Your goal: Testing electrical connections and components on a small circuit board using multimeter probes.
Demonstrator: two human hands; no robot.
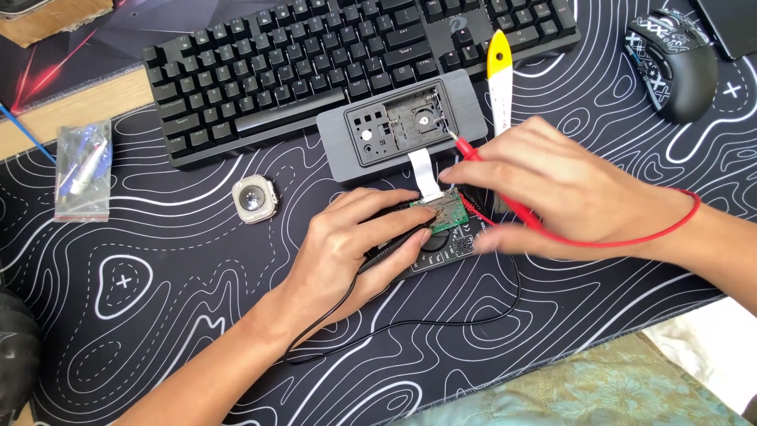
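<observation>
Left hand (359, 244): fingers closed on black probe (394, 241), over the meter (445, 248)
Right hand (552, 193): fingers pinch red probe (473, 151)
Board (441, 213): green, between both hands

Both hands meet mid-frame; left (359, 244) curled, right (544, 185) pinching.

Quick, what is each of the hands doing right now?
Left hand: closed around a black probe, pressed to the green circuit board.
Right hand: closed on the red probe.
</observation>
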